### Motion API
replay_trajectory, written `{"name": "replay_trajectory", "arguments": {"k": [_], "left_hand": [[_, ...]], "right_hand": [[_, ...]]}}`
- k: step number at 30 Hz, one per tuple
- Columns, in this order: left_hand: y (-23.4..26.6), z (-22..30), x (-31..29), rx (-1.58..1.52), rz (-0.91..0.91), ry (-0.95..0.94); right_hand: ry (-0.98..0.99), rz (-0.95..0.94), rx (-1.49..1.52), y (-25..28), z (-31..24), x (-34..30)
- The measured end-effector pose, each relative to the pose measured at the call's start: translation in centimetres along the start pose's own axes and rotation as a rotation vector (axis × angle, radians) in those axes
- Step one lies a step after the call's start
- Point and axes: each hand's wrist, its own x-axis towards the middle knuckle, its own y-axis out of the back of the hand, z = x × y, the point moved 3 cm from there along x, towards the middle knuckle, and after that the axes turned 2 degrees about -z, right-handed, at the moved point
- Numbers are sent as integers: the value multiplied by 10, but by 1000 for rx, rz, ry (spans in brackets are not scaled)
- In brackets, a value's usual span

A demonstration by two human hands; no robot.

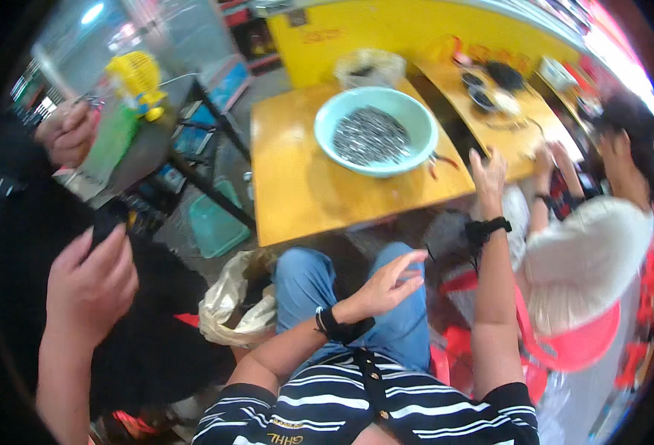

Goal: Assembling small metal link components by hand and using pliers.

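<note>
Sitting low before the yellow table (297, 185), the person keeps the left hand (390, 282) hovering over a blue-jeaned knee (304, 285), fingers spread and holding nothing, just right of a crumpled plastic bag (227, 304) on the floor. Further right, the pale green basin (376, 130) of small dark pieces sits mid-table, seemingly so that both seated people can reach it. The right hand (488, 174) rises open-fingered and empty toward the table edge, near the red-handled pliers (439, 161) and beside a co-worker's hands (549, 159).
</note>
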Motion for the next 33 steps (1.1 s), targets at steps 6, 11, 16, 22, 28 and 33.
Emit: {"name": "replay_trajectory", "arguments": {"k": [6,11,16,22,28,33], "left_hand": [[-4,5,34,-16,140,-184],[-2,7,5,-105,272,-142],[-4,15,15,-109,271,-123],[0,13,8,-140,310,-168],[3,-3,1,-210,322,-154],[20,-44,-6,-303,481,-145]], "right_hand": [[114,-275,-639,-28,94,102],[107,-170,-769,-46,75,89],[250,-37,-873,-23,90,92],[252,131,-954,5,93,73],[146,301,-255,49,108,69],[-71,-296,1081,47,-54,-26]]}}
